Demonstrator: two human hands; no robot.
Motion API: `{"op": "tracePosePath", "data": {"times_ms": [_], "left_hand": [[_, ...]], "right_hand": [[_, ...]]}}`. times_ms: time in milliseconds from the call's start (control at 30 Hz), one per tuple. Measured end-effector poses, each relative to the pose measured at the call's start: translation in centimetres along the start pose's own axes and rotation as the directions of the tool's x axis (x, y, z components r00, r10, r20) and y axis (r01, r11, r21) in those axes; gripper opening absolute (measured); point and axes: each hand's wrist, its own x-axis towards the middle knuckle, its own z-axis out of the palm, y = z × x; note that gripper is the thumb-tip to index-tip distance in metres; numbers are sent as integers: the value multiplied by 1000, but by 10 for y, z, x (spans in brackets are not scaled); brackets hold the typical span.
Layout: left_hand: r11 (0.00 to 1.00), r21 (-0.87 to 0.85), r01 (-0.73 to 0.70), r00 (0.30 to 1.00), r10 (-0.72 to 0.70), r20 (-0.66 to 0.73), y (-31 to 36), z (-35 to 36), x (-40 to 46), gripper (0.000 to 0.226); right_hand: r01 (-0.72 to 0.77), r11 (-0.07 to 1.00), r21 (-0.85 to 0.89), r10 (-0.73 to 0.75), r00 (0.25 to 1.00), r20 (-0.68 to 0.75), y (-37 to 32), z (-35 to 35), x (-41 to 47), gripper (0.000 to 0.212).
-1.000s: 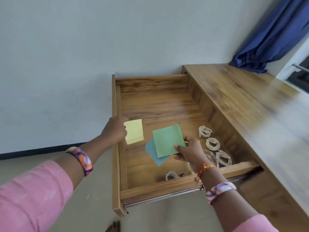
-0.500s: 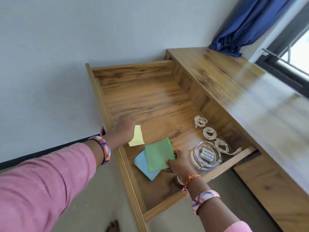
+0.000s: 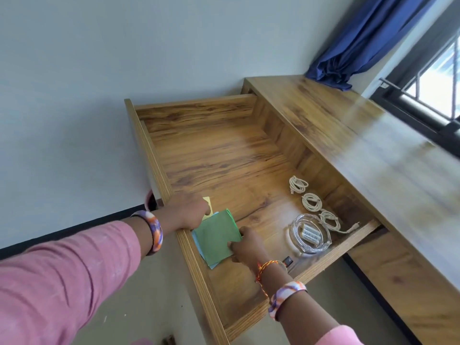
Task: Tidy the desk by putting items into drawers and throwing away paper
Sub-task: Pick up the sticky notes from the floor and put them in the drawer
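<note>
The wooden drawer [image 3: 154, 155] stands pulled out from the desk [image 3: 373, 150]. My right hand [image 3: 246, 245] grips a green paper pad [image 3: 216, 237] with a light blue pad [image 3: 199, 245] under it, low against the drawer's left wall. My left hand [image 3: 186, 210] reaches over that wall and pinches a yellow pad [image 3: 208, 204], most of it hidden behind my fingers and the green pad.
Three coiled white cables [image 3: 311, 201] lie along the drawer's right side. A clear glass dish [image 3: 310, 232] holds white batteries. A small black item [image 3: 288, 260] lies by my right wrist. A blue curtain [image 3: 361, 43] and a window [image 3: 433, 78] are beyond the desk.
Both hands have lowered the pads from above the drawer down to its floor near the left wall. The yellow pad now sits close behind the green one. The view has shifted.
</note>
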Motion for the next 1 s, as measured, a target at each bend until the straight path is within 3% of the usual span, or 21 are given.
{"op": "tracePosePath", "data": {"times_ms": [100,200,300,400,467,567,633,867,1000], "left_hand": [[997,81,-7,999,2,54,3,-2,0,23],[997,83,-9,997,2,80,6,-5,-2,37],[999,50,10,997,-14,80,6,-3,1,41],[997,76,16,995,-23,99,6,0,4,47],[993,116,23,994,-35,106,9,0,4,44],[990,138,34,997,-44,64,13,2,5,32],[988,150,46,998,-50,25,14,3,5,31],[991,120,65,998,-67,19,13,4,8,32],[995,76,61,996,-66,60,15,4,8,52]], "right_hand": [[57,984,-167,-64,997,-38,-7,-17,-2,8],[35,989,-142,-44,997,-62,-13,-49,-8,12],[-17,981,-195,20,1000,16,-13,-76,-18,21],[-68,968,-241,87,994,71,-7,-79,-26,8],[-102,960,-262,133,986,102,-3,-67,-31,16],[18,797,-604,30,997,71,4,-47,-35,37],[52,694,-718,-17,998,56,6,-35,-38,39],[46,619,-784,-43,999,25,16,-22,-44,25],[123,635,-763,-150,988,34,19,-21,-48,15]]}}
